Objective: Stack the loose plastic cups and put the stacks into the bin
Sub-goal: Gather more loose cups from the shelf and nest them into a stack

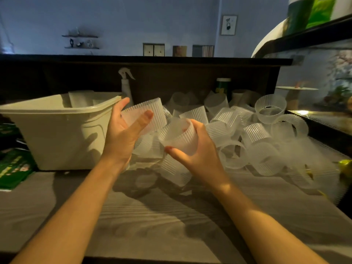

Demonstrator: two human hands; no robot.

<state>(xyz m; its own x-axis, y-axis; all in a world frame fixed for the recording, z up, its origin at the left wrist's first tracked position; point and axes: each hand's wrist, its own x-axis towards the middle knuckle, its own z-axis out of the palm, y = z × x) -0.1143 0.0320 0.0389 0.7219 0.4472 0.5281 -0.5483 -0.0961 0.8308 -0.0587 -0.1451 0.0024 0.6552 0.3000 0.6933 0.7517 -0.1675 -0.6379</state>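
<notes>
My left hand (123, 134) grips a ribbed translucent plastic cup (152, 113) above the table, thumb across its side. My right hand (198, 155) holds a second ribbed cup (179, 138) just below and to the right of the first, its mouth tilted up toward the left. The two cups are close together, almost touching. A pile of loose cups (253, 138) lies on its sides behind and to the right of my hands. The cream plastic bin (57, 130) stands at the left, with a stack of cups (81, 99) inside.
A spray bottle (125, 84) and a green canister (222, 86) stand against the dark back panel. Green packets (13, 168) lie at the left edge. A glass tank (327, 92) borders the right side. The wooden tabletop (152, 216) spreads out in front.
</notes>
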